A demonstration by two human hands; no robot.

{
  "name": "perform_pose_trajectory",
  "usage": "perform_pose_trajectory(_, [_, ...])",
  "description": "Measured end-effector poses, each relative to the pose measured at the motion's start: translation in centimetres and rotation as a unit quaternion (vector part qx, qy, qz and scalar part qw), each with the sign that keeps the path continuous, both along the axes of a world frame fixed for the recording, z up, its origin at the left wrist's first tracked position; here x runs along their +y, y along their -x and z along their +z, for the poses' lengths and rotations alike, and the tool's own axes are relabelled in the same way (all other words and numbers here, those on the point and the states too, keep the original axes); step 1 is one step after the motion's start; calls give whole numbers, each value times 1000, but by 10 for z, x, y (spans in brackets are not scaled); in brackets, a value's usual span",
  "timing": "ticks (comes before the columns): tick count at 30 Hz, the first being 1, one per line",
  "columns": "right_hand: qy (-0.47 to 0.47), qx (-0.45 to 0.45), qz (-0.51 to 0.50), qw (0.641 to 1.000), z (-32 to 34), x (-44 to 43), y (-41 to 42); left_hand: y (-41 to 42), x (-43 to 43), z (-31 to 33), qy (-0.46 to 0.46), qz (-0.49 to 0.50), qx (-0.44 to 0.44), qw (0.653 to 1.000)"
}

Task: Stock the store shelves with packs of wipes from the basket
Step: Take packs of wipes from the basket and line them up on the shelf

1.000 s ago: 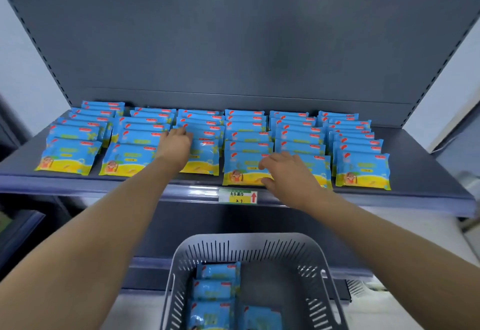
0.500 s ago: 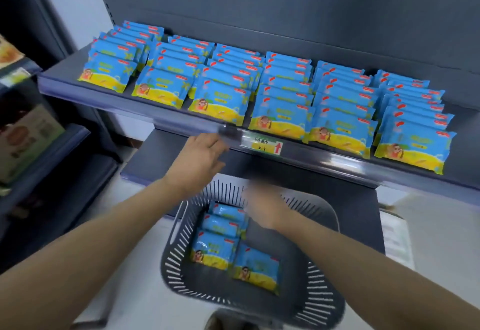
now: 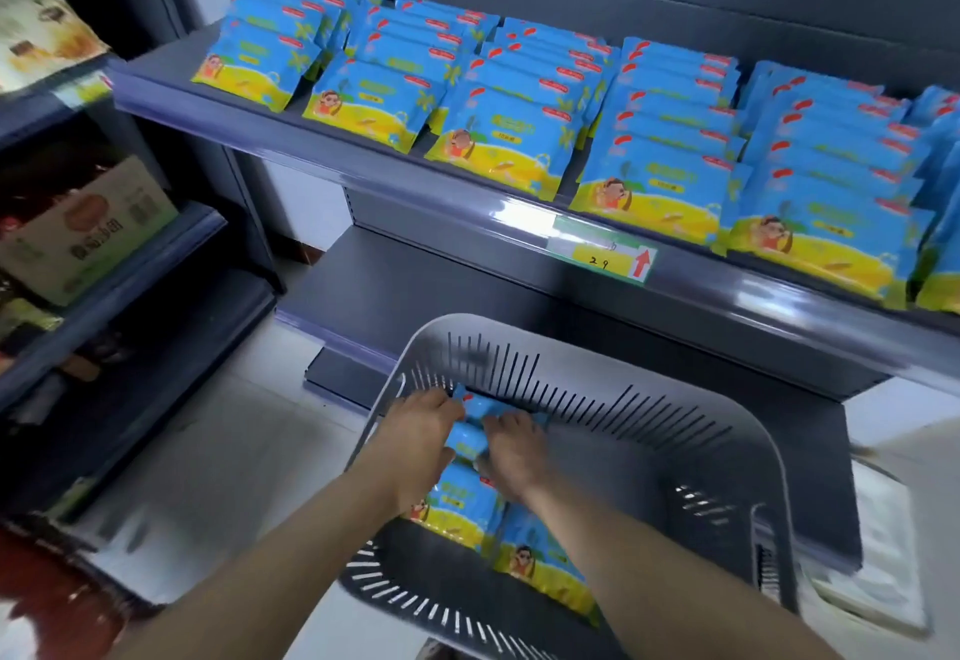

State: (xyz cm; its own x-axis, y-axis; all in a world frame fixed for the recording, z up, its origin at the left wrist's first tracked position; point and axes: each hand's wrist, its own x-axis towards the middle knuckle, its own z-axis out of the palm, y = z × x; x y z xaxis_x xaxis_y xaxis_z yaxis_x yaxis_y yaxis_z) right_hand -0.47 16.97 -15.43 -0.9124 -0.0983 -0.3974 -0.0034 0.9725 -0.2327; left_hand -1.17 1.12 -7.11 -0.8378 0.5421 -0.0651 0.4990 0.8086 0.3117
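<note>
STOCKING UP: Beside side shelving that carries a cardboard box point(image 3: 88, 233), a person reaches both arms into a grey basket point(image 3: 727, 430) set below the wipes shelf point(image 3: 322, 168), where rows of shelved packs point(image 3: 498, 139) run back from the front edge. At the basket's far-left corner the left hand point(image 3: 415, 443) closes its grip on one side of the held packs point(image 3: 470, 436), blue wrappers bunched between the hands. The right hand point(image 3: 511, 451) curls its grip over the other side. More loose packs point(image 3: 540, 560) lie flat along the basket's left side, nearer the person. The lift will likely go best with an even squeeze from both sides, keeping the soft bundle square and raising it clear of the slotted wall. It can then be set down printed side up, matching the rows above the price tag point(image 3: 602, 248).
</note>
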Motion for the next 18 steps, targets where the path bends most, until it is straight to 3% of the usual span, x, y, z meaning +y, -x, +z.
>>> perform_pose_trajectory(4, [-4, -59, -20, 998, 0, 0, 1, 0, 5, -8, 23, -14, -14, 1000])
perform_pose_trajectory(8, [39, -11, -18, 999, 29, 16, 5, 10, 8, -10, 51, -6, -33, 998])
perform_pose_trajectory(10, [47, 20, -20, 999, 50, 27, 4, 12, 14, -15, 107, -12, -54, 993])
perform_pose_trajectory(16, [9, 94, -18, 995, 97, 55, -8, 2, 33, -48, 260, -103, -164, 946])
perform_pose_trajectory(18, [10, 105, -26, 994, 103, 62, -15, 5, 34, -62, 302, -172, -151, 926])
